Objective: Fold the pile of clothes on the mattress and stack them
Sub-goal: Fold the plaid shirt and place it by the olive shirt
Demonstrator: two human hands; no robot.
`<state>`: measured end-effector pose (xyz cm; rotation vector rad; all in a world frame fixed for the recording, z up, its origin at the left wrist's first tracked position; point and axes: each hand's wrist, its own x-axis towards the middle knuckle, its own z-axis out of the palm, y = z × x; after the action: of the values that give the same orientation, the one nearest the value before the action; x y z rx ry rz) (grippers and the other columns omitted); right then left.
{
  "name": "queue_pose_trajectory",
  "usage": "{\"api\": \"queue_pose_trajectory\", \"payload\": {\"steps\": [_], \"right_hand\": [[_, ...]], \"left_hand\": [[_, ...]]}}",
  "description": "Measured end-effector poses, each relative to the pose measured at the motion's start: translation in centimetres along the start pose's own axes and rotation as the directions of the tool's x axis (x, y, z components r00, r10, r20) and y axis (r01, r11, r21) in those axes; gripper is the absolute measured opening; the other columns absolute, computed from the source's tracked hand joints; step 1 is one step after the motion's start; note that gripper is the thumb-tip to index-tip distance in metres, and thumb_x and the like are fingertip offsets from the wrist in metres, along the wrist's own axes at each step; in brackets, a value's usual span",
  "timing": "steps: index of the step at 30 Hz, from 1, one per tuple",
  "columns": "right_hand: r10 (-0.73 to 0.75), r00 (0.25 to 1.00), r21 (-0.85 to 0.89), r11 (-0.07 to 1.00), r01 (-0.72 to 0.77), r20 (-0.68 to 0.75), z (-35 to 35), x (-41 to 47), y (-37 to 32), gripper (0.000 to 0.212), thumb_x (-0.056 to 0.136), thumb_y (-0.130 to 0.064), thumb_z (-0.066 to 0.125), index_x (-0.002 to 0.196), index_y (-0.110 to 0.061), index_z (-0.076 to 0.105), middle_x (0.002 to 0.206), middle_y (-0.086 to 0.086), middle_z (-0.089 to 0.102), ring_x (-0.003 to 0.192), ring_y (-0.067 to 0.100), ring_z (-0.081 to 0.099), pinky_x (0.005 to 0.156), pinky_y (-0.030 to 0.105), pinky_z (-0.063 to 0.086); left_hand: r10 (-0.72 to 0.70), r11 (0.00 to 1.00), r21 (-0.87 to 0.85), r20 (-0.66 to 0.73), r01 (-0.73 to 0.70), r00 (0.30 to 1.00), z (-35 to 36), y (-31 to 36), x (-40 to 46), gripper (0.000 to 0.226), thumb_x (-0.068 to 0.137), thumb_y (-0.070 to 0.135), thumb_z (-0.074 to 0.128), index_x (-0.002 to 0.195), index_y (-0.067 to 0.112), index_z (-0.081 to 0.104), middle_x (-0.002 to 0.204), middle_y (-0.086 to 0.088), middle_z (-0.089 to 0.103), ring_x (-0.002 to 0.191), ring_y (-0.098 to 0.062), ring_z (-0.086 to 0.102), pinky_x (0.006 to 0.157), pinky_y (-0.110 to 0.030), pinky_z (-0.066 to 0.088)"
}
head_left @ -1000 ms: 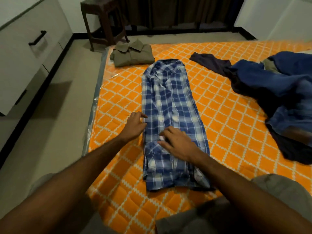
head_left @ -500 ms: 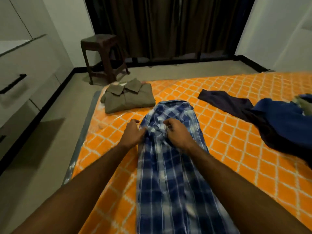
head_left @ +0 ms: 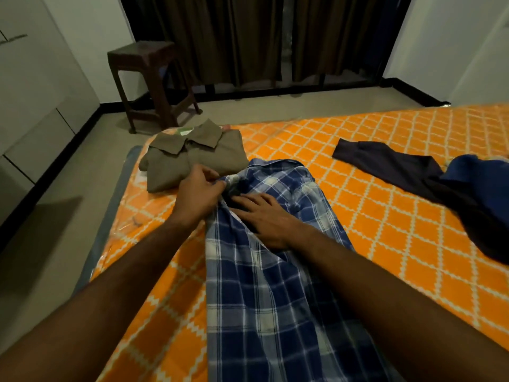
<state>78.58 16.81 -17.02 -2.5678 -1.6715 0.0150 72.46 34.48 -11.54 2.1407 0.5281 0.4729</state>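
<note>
Olive shirt (head_left: pixel 192 158) already folded, upper left of centre on the orange mattress (head_left: pixel 385 205). Blue plaid shirt (head_left: pixel 264 285) mid-fold, long narrow strip running centre to bottom of frame. Left hand (head_left: pixel 199 193) pinches its collar-end edge; right hand (head_left: pixel 264 219) flat, fingers spread, pressing the cloth just beside it. Unfolded pile of dark garments (head_left: pixel 454 194) at right edge is left to do. Roughly one done, one in hand, stacking not yet started
</note>
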Motion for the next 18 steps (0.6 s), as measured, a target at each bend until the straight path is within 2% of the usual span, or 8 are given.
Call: {"api": "queue_pose_trajectory", "payload": {"steps": [3, 5, 6, 8, 10, 12, 15, 18], "right_hand": [[0.046, 0.999, -0.1, 0.994, -0.044, 0.019, 0.0, 0.8, -0.9, 0.058, 0.101, -0.022, 0.044, 0.156, -0.025, 0.025, 0.164, 0.007, 0.016, 0.147, 0.032, 0.018, 0.118, 0.052, 0.014], [0.081, 0.996, -0.015, 0.997, -0.081, 0.037, 0.0, 0.9, -0.9, 0.053, 0.103, -0.024, 0.043, 0.154, -0.025, 0.031, 0.162, 0.004, 0.021, 0.145, 0.029, 0.021, 0.116, 0.052, 0.016], [0.089, 0.995, 0.076, 0.993, -0.091, 0.039, -0.1, 0.9, -0.7, 0.053, 0.102, -0.024, 0.045, 0.154, -0.026, 0.033, 0.16, 0.002, 0.027, 0.144, 0.027, 0.026, 0.115, 0.051, 0.02], [0.12, 0.993, 0.236, 0.964, -0.121, 0.019, -1.0, 0.4, -0.1, 0.051, 0.097, -0.019, 0.054, 0.147, -0.027, 0.047, 0.15, 0.0, 0.044, 0.135, 0.026, 0.04, 0.109, 0.05, 0.033], [0.207, 0.977, 0.361, 0.916, -0.178, -0.043, -1.9, -0.3, 0.8, 0.036, 0.094, -0.016, 0.055, 0.127, -0.026, 0.066, 0.129, -0.003, 0.061, 0.119, 0.024, 0.052, 0.101, 0.051, 0.04], [0.306, 0.952, 0.523, 0.815, -0.25, -0.023, -2.8, -1.1, 0.5, 0.022, 0.1, -0.027, 0.054, 0.114, -0.023, 0.071, 0.109, -0.004, 0.069, 0.099, 0.016, 0.061, 0.092, 0.044, 0.045], [0.31, 0.943, 0.54, 0.776, -0.326, 0.125, -3.6, -1.9, -2.0, 0.044, 0.09, -0.062, 0.062, 0.109, -0.023, 0.066, 0.099, -0.002, 0.071, 0.086, 0.012, 0.065, 0.079, 0.036, 0.051], [0.318, 0.939, 0.478, 0.809, -0.341, 0.132, -3.1, -2.0, -3.6, 0.037, 0.087, -0.048, 0.074, 0.11, -0.02, 0.065, 0.105, 0.003, 0.07, 0.094, 0.019, 0.065, 0.079, 0.036, 0.051]], "left_hand": [[-0.053, 0.994, -0.099, 0.031, 0.056, 0.998, 0.4, -0.5, -0.6, 0.042, 0.088, 0.027, 0.075, 0.117, 0.013, 0.048, 0.101, -0.004, 0.06, 0.09, -0.021, 0.062, 0.073, -0.037, 0.053], [-0.07, 0.972, -0.216, 0.096, 0.09, 0.993, 0.7, -1.0, -1.5, 0.053, 0.087, 0.032, 0.076, 0.125, 0.015, 0.043, 0.103, -0.002, 0.058, 0.092, -0.017, 0.062, 0.069, -0.036, 0.053], [-0.007, 0.971, -0.239, 0.101, 0.031, 0.995, 0.7, -1.3, -1.8, 0.053, 0.088, 0.03, 0.075, 0.128, 0.017, 0.042, 0.107, -0.001, 0.056, 0.095, -0.01, 0.06, 0.074, -0.032, 0.053], [0.19, 0.976, -0.127, 0.122, -0.175, 0.974, 0.1, -2.1, -1.9, 0.047, 0.093, 0.017, 0.07, 0.133, 0.021, 0.046, 0.12, -0.002, 0.049, 0.105, -0.004, 0.051, 0.089, -0.025, 0.048], [0.347, 0.928, 0.052, 0.252, -0.37, 0.903, -1.1, -2.7, -1.4, 0.044, 0.095, 0.01, 0.064, 0.134, 0.025, 0.052, 0.126, -0.005, 0.04, 0.112, -0.003, 0.041, 0.099, -0.022, 0.041], [0.334, 0.901, 0.116, 0.433, -0.419, 0.837, -2.4, -3.0, -0.7, 0.041, 0.096, 0.02, 0.065, 0.134, 0.03, 0.053, 0.126, -0.002, 0.038, 0.113, -0.006, 0.04, 0.097, -0.014, 0.038], [0.284, 0.89, 0.109, 0.627, -0.442, 0.726, -3.8, -3.3, -0.2, 0.043, 0.091, 0.027, 0.072, 0.131, 0.034, 0.058, 0.125, 0.01, 0.042, 0.114, 0.002, 0.042, 0.086, -0.005, 0.04], [0.342, 0.838, 0.149, 0.606, -0.525, 0.718, -4.2, -3.6, 0.4, 0.04, 0.084, 0.019, 0.079, 0.119, 0.033, 0.066, 0.118, 0.011, 0.046, 0.108, 0.001, 0.046, 0.082, -0.009, 0.045]]}}
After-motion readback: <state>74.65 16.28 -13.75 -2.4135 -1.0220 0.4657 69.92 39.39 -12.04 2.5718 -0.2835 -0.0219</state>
